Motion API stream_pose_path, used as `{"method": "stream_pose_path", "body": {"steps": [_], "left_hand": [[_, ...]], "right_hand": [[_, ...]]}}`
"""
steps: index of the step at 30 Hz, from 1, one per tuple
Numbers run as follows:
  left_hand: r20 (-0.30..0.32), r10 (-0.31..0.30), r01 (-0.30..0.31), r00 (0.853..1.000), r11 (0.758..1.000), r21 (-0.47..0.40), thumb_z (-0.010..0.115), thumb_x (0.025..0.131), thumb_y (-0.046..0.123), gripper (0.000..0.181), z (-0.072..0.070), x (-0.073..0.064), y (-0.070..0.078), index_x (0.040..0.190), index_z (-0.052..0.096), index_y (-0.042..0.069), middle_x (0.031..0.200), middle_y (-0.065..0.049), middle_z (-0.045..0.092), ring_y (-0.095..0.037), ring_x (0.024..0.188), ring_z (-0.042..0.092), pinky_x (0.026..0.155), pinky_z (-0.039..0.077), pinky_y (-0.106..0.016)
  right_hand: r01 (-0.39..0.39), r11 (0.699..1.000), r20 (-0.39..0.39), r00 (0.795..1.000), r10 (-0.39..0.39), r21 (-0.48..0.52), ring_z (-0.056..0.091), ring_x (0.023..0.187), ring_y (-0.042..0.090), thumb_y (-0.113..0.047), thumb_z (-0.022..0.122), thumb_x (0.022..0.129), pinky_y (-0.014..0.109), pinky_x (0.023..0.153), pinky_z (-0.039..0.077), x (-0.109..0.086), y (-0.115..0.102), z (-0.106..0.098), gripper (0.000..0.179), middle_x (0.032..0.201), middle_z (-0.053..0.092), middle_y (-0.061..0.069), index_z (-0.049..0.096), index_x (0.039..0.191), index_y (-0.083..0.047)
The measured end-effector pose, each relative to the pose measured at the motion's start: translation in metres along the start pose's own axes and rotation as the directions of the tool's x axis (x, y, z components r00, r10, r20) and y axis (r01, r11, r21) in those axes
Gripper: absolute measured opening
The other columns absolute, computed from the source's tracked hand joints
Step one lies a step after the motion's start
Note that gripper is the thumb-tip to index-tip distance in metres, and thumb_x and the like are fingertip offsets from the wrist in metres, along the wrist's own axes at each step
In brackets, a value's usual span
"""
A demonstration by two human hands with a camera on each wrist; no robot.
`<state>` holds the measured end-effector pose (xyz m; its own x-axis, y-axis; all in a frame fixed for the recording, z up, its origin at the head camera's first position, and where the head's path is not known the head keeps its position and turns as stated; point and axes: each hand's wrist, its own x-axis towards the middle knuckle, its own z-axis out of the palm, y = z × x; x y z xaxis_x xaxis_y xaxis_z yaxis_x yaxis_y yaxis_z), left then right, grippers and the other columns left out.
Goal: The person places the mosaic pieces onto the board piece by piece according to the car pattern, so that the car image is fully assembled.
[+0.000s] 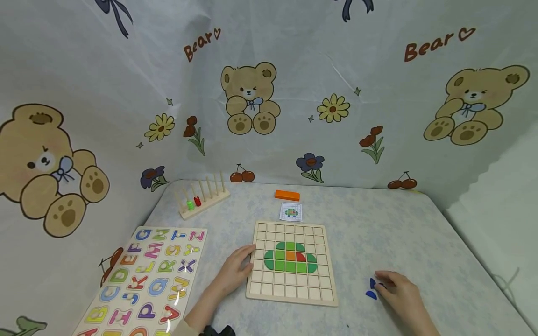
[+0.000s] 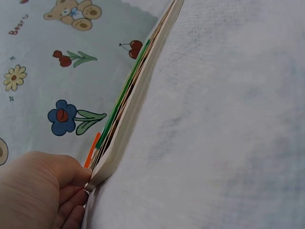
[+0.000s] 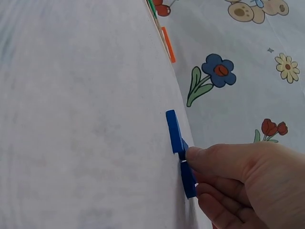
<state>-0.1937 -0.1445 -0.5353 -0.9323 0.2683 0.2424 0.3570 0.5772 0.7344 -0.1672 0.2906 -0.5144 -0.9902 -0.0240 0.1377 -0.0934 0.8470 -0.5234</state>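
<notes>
1. I count one wooden grid board (image 1: 291, 302) on desk (image 1: 357, 233); left hand (image 1: 230, 271), loosely spread, touches its left edge.
2. Three blue pieces (image 1: 371, 295), board's right, at half-curled right hand (image 1: 400, 295); can't tell if gripped.
3. Head view only: one alphabet board (image 1: 156, 299).

The table (image 1: 420, 242) bears grid board (image 1: 290, 291), letter board (image 1: 161, 300), peg rack (image 1: 206, 205), card (image 1: 291, 212), block (image 1: 287, 195), blue pieces (image 1: 371, 295).

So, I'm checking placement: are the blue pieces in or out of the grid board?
Out: the blue pieces are apart from the grid board, to its right; it bears only green, orange and red pieces.
</notes>
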Motion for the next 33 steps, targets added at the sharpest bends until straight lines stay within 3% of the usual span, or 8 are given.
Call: {"method": "stream_pose_path", "body": {"steps": [10,19,25,33], "left_hand": [[0.013,-0.024,0.025,1.000,1.000,-0.010,0.059,0.091,0.005,0.048,-0.002,0.001,0.001,0.137,0.047,0.000,0.138,-0.012,0.047,-0.028,0.129,0.040,0.105,0.033,-0.046],[0.013,-0.025,0.025,1.000,1.000,-0.014,0.059,0.090,0.004,0.048,-0.001,0.000,0.001,0.137,0.047,0.000,0.138,-0.012,0.047,-0.028,0.129,0.040,0.105,0.033,-0.046],[0.017,-0.019,0.019,1.000,1.000,0.002,0.059,0.091,0.005,0.048,-0.002,0.001,0.000,0.137,0.046,0.000,0.138,-0.013,0.047,-0.029,0.129,0.040,0.105,0.033,-0.046],[0.010,-0.011,0.011,1.000,1.000,-0.011,0.060,0.090,0.005,0.049,-0.001,0.001,-0.002,0.137,0.047,0.001,0.138,-0.012,0.047,-0.028,0.129,0.040,0.106,0.033,-0.045]], "right_hand": [[-0.004,1.000,0.011,1.000,0.004,-0.007,0.062,0.089,0.033,-0.004,0.074,0.078,0.037,0.069,0.055,-0.003,-0.004,-0.004,0.027,0.097,0.066,0.015,0.067,0.104,0.003],[0.028,0.999,-0.052,0.998,-0.030,-0.039,0.063,0.085,0.030,-0.003,0.075,0.077,0.034,0.066,0.055,-0.008,-0.001,-0.002,0.024,0.093,0.067,0.012,0.069,0.100,0.001],[0.008,1.000,-0.005,1.000,-0.008,-0.018,0.063,0.091,0.032,0.002,0.065,0.079,0.038,0.069,0.055,-0.014,0.002,-0.009,0.028,0.102,0.065,0.017,0.066,0.107,0.003],[0.008,1.000,0.024,1.000,-0.008,-0.008,0.062,0.092,0.031,-0.003,0.072,0.079,0.038,0.072,0.054,-0.016,0.007,-0.009,0.029,0.101,0.066,0.012,0.067,0.107,0.000]]}}
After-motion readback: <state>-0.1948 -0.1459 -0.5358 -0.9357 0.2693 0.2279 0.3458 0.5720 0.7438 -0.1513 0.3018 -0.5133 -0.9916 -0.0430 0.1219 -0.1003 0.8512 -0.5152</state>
